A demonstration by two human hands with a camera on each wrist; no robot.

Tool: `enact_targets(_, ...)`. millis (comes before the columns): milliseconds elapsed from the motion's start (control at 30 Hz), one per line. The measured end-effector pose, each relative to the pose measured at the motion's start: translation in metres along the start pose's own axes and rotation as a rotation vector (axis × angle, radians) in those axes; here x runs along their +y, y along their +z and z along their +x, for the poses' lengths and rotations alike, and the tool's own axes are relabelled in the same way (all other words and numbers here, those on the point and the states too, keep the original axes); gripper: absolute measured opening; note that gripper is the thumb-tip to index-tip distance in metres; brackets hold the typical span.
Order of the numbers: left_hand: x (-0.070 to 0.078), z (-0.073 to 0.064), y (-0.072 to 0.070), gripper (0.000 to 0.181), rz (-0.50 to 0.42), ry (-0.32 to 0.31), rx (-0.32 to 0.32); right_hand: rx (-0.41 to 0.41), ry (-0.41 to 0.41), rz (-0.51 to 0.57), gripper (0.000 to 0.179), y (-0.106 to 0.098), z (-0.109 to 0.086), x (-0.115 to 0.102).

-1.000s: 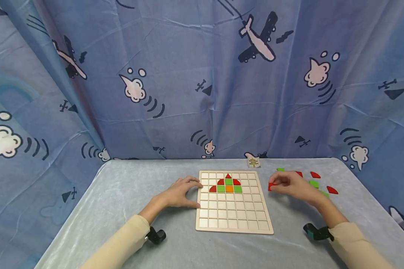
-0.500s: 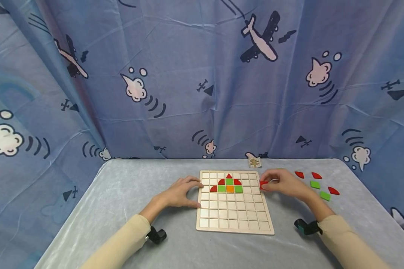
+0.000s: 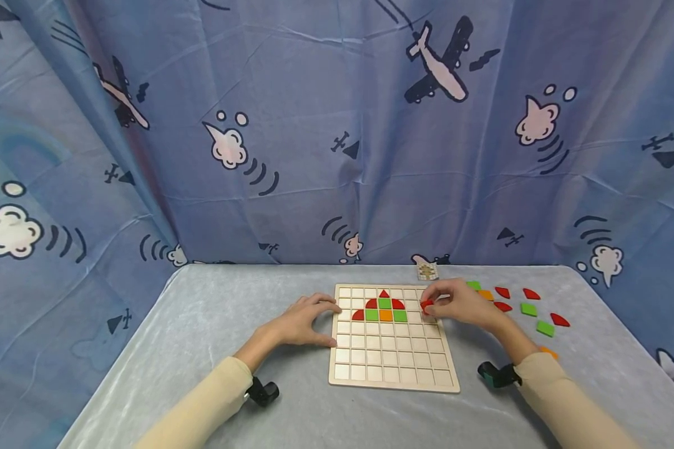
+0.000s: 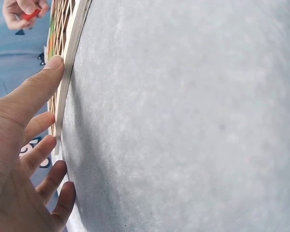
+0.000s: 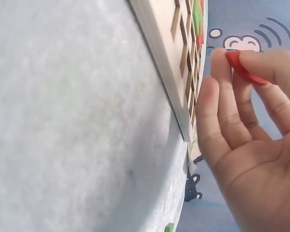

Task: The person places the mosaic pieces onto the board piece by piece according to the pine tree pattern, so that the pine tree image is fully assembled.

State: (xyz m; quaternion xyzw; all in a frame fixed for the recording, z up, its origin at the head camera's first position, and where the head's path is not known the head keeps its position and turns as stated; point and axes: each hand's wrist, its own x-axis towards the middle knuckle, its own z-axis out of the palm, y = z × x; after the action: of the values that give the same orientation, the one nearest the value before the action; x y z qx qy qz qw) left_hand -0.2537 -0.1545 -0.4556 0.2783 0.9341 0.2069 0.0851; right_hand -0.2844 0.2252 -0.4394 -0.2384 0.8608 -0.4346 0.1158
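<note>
Right hand (image 3: 455,304) pinches a curved red piece (image 5: 241,71); left hand (image 3: 299,320), fingers apart, should steady the pale wooden grid board (image 3: 396,360).

- 2 hands: left hand (image 3: 300,321), right hand (image 3: 462,304)
- 2 black wrist cams (image 3: 264,393)
- 1 gridded wooden board (image 3: 397,344)
- sitting on it: 3 green squares (image 3: 385,304), 3 red quarter-rounds (image 3: 358,316), 1 red triangle (image 3: 384,294), 1 orange square (image 3: 385,315)
- 1 red piece (image 3: 427,304) pinched in the right hand
- loose ones I can spot: 4 red wedges (image 3: 560,320), 3 green bits (image 3: 545,328), 2 orange bits (image 3: 485,294), a few half hidden tho
- 1 little patterned card (image 3: 427,270)
</note>
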Motion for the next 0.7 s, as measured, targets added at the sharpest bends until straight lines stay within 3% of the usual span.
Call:
enact_targets(167,0.001,0.001,-0.001,0.068,-0.002,0.0,-0.003,-0.029,0.004,0.0,0.031,0.003,0.006,0.002)
enact_targets(433,0.0,0.001,-0.001,0.068,-0.002,-0.004,-0.005,-0.038,-0.061,-0.056,0.016,0.006,0.013,0.004)
enact_targets(700,-0.001,0.001,0.0,0.067,-0.003,-0.006,-0.006,-0.031,-0.06,-0.153,0.013,0.012,0.016,-0.002)
